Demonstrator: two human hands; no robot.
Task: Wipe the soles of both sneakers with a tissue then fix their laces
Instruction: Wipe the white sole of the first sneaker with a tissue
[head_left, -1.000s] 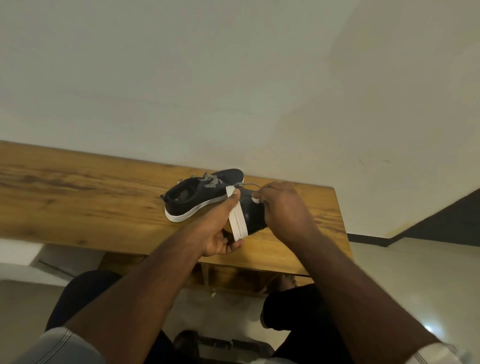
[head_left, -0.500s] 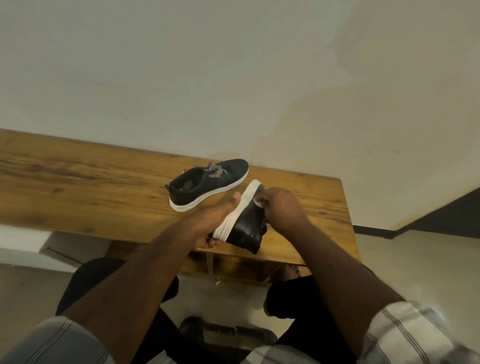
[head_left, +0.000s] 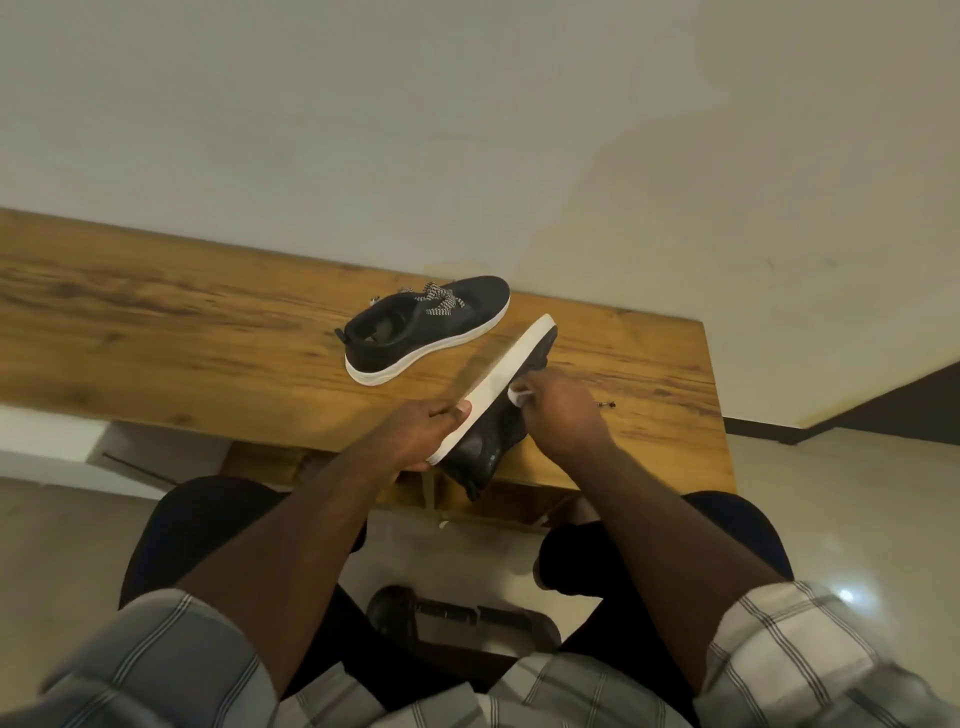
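A black sneaker with a white sole (head_left: 498, 387) is held tilted on its side above the near edge of the wooden table (head_left: 156, 332), toe pointing away. My left hand (head_left: 423, 434) grips it at the heel end of the sole. My right hand (head_left: 558, 410) pinches a small white tissue (head_left: 518, 397) against the sneaker's black upper beside the sole. The second black sneaker (head_left: 426, 330) stands upright on the table behind, its patterned laces (head_left: 439, 301) loose on top.
A pale wall rises behind the table. A small dark object (head_left: 607, 404) lies on the table right of my right hand. My knees and a dark stool part (head_left: 457, 618) are below, over a pale tiled floor.
The held sneaker has turned from end-on to lengthwise, with its toe swinging away from me. My right hand with the tissue slid back along its side towards the middle.
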